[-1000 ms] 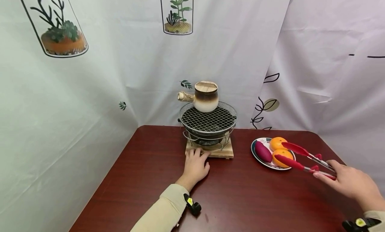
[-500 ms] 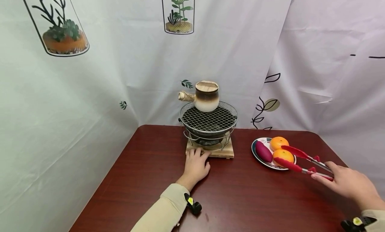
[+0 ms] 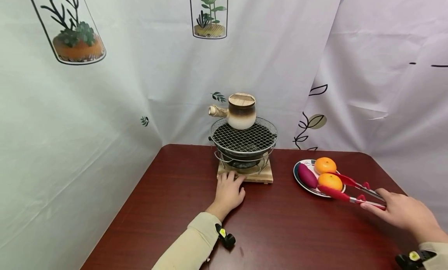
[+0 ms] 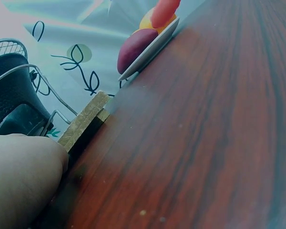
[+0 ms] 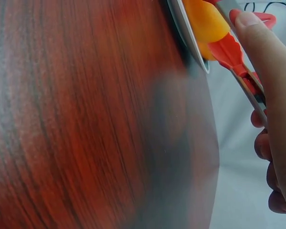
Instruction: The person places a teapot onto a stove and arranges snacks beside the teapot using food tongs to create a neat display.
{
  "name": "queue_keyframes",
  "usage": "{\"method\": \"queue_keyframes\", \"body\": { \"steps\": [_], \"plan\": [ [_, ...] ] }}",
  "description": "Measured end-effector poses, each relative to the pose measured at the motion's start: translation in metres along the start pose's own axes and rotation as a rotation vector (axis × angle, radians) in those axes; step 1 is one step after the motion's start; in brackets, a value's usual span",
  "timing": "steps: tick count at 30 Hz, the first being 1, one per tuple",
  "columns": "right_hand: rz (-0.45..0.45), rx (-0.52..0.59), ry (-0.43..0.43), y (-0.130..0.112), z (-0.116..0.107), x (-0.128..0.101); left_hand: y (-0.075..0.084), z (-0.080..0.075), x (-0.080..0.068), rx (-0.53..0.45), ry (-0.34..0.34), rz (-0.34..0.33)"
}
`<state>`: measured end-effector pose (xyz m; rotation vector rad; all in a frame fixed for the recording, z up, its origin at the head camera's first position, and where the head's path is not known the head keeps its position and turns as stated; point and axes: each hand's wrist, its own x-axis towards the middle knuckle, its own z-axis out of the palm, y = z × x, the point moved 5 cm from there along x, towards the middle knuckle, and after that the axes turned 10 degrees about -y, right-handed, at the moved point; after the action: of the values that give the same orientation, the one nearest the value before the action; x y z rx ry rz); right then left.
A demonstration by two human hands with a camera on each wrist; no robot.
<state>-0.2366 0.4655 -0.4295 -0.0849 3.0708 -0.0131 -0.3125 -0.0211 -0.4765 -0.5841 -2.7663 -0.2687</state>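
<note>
Gripping tongs [image 3: 354, 200] with our right hand [image 3: 407, 212], fingers curled round them, orange [image 3: 329, 180] beyond our fingers between spread red tips [image 3: 332, 192], left hand [image 3: 227, 194] relaxed, fingers touching the wooden board [image 3: 258, 178]

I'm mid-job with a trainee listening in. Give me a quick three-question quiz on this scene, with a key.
1. Count: how many orange fruits lie on the plate?
2. True or false: the right hand holds the red-tipped tongs.
3. Which is nearest the left hand: A) plate; B) wooden board; C) red-tipped tongs?

Key: 1. Two. 2. True. 3. B.
</note>
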Motion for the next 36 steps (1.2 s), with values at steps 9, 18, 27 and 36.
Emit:
{"method": "queue_keyframes", "body": {
  "steps": [9,18,27,36],
  "plan": [
    [0.010,-0.018,-0.008,-0.001,-0.002,0.001,0.000,0.000,0.000,0.002,0.010,0.002],
    [-0.018,-0.029,0.026,-0.002,-0.003,-0.002,0.000,0.000,0.000,0.042,0.028,0.005],
    [-0.013,-0.036,0.029,-0.001,-0.009,-0.003,0.000,0.001,0.000,0.036,0.009,-0.006],
    [0.002,-0.031,0.039,0.000,-0.021,-0.004,0.001,0.001,-0.001,0.027,-0.002,-0.014]
  ]
}}
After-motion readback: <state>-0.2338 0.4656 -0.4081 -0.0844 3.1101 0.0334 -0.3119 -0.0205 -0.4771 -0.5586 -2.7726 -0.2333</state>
